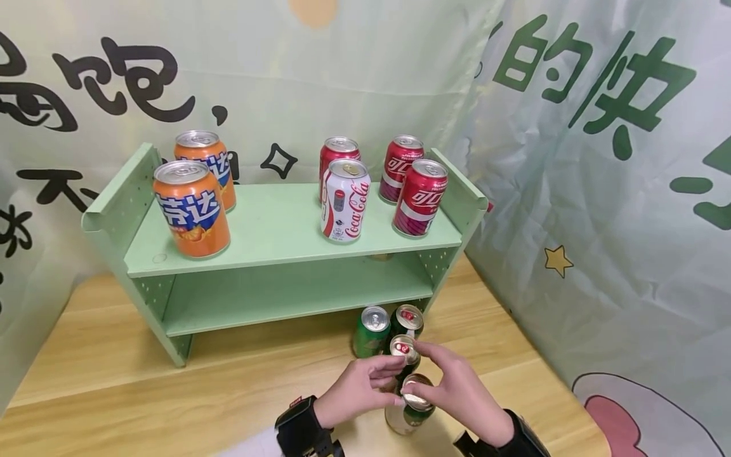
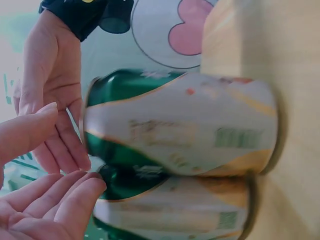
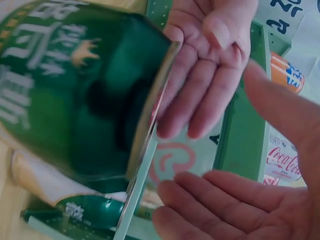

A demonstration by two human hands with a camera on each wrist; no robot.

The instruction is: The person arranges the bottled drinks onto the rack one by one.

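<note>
Green-and-white front can (image 1: 408, 416) stands upright, just below & btwn their L hand (image 1: 361, 390) and R hand (image 1: 461, 388); both loose, holding nothing; R looks nearer.

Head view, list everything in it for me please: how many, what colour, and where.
Light wooden table: one, light brown, lower part of the picture
Two-tier perforated-sided shelf unit: one, pale green, on the table
Orange metal drink cans: two, orange and blue, top tier, left end
White metal Coca-Cola can: one, white with red lettering, top tier, right half
Red metal drink cans: three, red, top tier, right half
Green-toned metal drink cans: four, green or green-and-white, on the table near the shelf's right end
Printed cloth backdrop: count unclear, pale grey-green, behind and beside the table
Black wrist straps: two, black, one per wrist
Left grip, right grip: one bare hand each, beside the front cans
</note>
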